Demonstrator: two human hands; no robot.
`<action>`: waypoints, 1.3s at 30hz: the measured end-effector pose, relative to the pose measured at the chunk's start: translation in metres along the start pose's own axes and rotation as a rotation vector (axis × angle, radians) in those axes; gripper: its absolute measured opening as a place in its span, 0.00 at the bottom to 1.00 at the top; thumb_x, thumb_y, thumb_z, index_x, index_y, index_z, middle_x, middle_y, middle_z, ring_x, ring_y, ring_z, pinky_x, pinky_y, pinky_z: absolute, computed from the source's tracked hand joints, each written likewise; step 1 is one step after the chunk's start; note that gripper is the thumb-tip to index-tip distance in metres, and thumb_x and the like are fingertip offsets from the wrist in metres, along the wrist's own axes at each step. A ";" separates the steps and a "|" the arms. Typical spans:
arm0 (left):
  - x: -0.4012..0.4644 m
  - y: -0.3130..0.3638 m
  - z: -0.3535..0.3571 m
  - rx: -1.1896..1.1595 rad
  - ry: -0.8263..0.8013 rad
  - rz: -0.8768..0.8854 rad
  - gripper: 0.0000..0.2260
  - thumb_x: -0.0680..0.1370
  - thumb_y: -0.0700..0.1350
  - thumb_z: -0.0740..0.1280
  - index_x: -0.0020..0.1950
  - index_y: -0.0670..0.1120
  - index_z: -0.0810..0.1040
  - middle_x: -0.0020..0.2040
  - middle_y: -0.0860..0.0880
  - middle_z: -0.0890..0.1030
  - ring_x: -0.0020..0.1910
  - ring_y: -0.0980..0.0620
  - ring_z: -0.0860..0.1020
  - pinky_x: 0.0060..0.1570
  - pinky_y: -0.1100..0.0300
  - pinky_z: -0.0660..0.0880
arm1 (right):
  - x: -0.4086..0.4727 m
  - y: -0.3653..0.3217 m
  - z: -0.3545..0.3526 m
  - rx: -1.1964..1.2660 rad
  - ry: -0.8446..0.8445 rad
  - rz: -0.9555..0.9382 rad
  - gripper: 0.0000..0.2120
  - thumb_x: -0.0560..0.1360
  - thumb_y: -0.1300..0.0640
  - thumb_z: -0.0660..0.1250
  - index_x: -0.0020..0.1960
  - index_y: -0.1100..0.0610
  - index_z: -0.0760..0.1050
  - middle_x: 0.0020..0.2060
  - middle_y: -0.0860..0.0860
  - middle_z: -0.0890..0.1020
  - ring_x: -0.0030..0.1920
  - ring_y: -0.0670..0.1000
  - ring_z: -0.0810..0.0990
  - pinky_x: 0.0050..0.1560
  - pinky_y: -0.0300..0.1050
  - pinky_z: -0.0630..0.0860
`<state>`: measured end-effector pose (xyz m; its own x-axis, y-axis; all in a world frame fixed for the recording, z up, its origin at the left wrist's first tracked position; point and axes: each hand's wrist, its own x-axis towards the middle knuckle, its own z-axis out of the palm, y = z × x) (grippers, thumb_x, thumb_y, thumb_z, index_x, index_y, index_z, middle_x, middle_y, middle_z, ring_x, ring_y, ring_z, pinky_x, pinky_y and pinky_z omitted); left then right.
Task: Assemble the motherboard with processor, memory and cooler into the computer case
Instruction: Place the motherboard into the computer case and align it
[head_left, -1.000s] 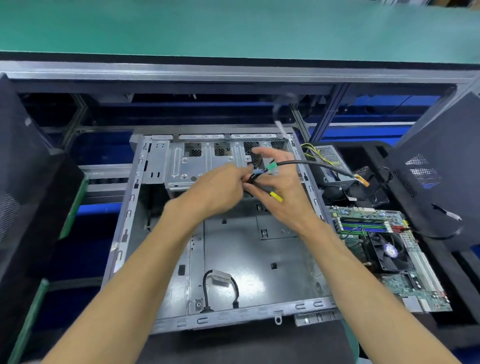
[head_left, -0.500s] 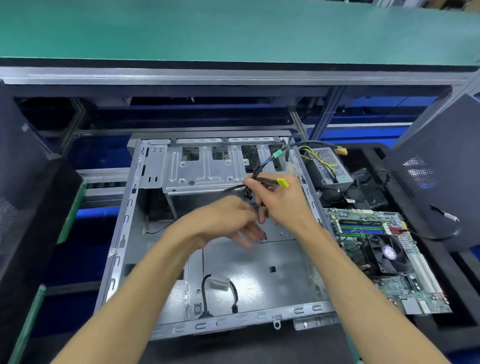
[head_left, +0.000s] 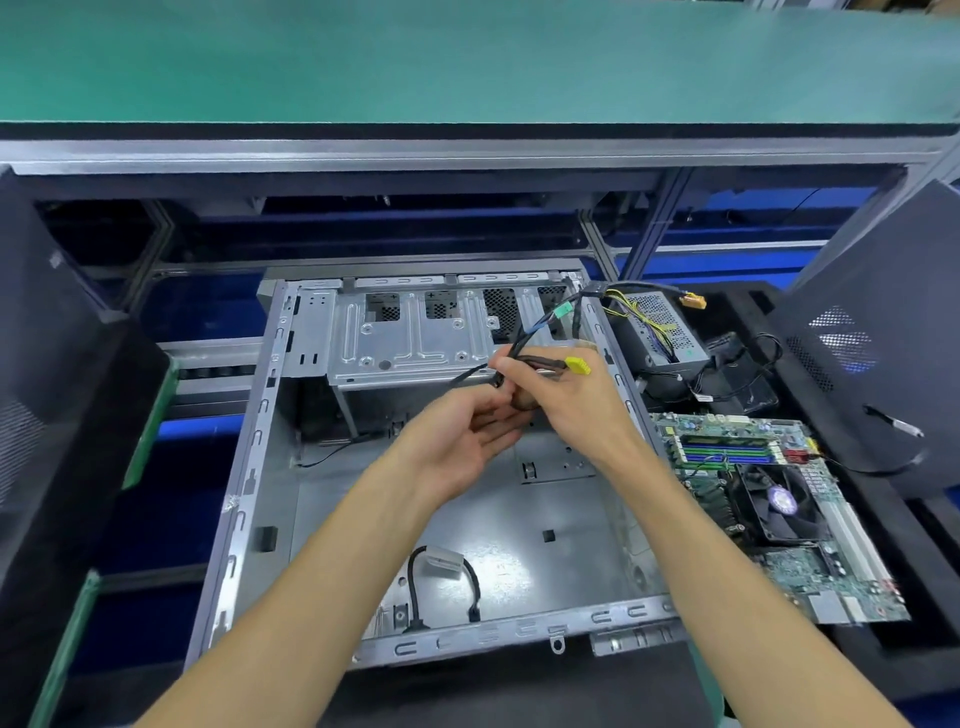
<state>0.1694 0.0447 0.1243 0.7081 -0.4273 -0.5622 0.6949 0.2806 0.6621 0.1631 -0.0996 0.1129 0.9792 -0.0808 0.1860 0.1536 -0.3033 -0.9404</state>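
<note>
Head cam: my right hand (head_left: 566, 410) has fingers clamped on the cable bundle (head_left: 540, 332) over the open computer case (head_left: 244, 467), left hand (head_left: 462, 447) loose and apart below it, motherboard (head_left: 769, 499) parked right of the case, so I'd guess dangling connectors could snag when it drops in.

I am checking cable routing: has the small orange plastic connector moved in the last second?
Yes. The small orange plastic connector moved away from the person, from the near end of the grey perforated metal box to its far end.
</note>
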 end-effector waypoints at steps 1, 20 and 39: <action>-0.001 0.001 -0.001 0.046 -0.004 -0.001 0.06 0.79 0.37 0.63 0.50 0.40 0.80 0.52 0.40 0.82 0.60 0.42 0.80 0.63 0.51 0.75 | 0.000 0.000 0.000 -0.009 0.006 -0.009 0.06 0.78 0.59 0.72 0.43 0.58 0.85 0.31 0.46 0.83 0.32 0.45 0.80 0.38 0.39 0.75; -0.007 0.082 -0.040 0.578 0.277 0.315 0.12 0.80 0.48 0.66 0.38 0.46 0.79 0.24 0.55 0.66 0.23 0.54 0.61 0.23 0.65 0.60 | -0.002 -0.005 -0.003 -0.130 -0.181 -0.131 0.06 0.76 0.61 0.74 0.50 0.62 0.86 0.49 0.59 0.80 0.48 0.54 0.79 0.46 0.44 0.76; 0.023 0.062 0.002 1.027 0.393 0.691 0.15 0.81 0.51 0.61 0.42 0.49 0.83 0.30 0.58 0.77 0.35 0.59 0.75 0.43 0.57 0.71 | -0.003 0.000 0.000 -0.583 0.070 -0.340 0.10 0.77 0.51 0.72 0.45 0.57 0.85 0.36 0.53 0.78 0.40 0.50 0.75 0.37 0.54 0.78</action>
<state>0.2280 0.0510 0.1530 0.9898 -0.1315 0.0549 -0.1158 -0.5178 0.8477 0.1599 -0.0989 0.1122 0.8753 0.0538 0.4806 0.3353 -0.7836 -0.5230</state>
